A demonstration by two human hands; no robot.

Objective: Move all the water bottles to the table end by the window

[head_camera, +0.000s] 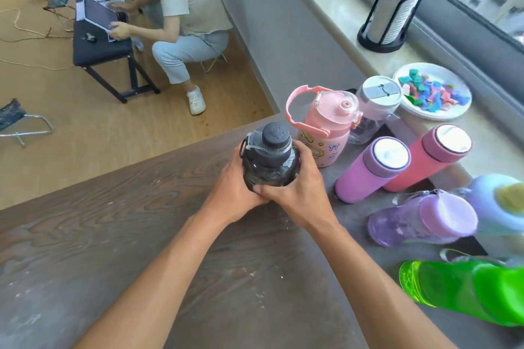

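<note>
A dark grey bottle (270, 154) with a round cap stands upright on the brown wooden table (113, 235). My left hand (232, 184) and my right hand (297, 187) both wrap around its body from either side. To its right, by the window, stand a pink bottle (326, 127) with a loop handle, a clear bottle (374, 105) with a white lid, a purple flask (371, 170), a red-pink flask (425, 156), a translucent violet bottle (419, 218), a pale blue bottle (502, 207) and a bright green bottle (465, 289).
On the window sill (326, 22) are a white paper plate (442, 113) of coloured scraps and a black holder with stacked paper cups (394, 3). A seated person (187, 17) works at a low black bench (99, 42) on the floor beyond the table's far edge.
</note>
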